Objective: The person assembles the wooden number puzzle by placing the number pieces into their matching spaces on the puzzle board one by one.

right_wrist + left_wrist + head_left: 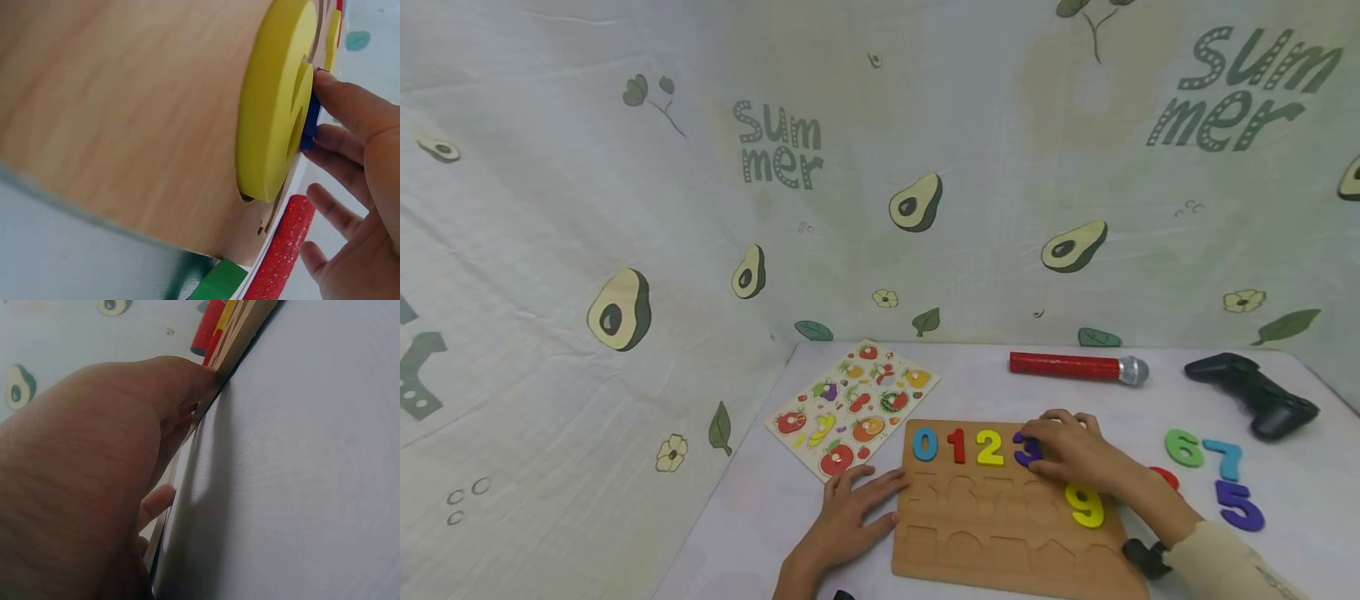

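A wooden number board (992,542) lies on the table, with a blue 0 (926,444), a red 1 (957,446) and a yellow 2 (990,448) along its top row. At the fourth place, my right hand (1078,454) pinches a dark blue number 3 (1027,450) between thumb and fingers. The same blue piece (310,119) shows in the right wrist view, behind a yellow 9 (272,106) that rests on the board's right side. My left hand (853,512) lies at the board's left edge, fingers spread and fingertips against it.
A fruit picture board (850,404) lies at the back left. Behind the number board is a red microphone (1067,366), with a black game controller (1251,392) at right. A green 6 (1183,448), blue 7 (1227,458) and purple 5 (1240,506) lie right of the board.
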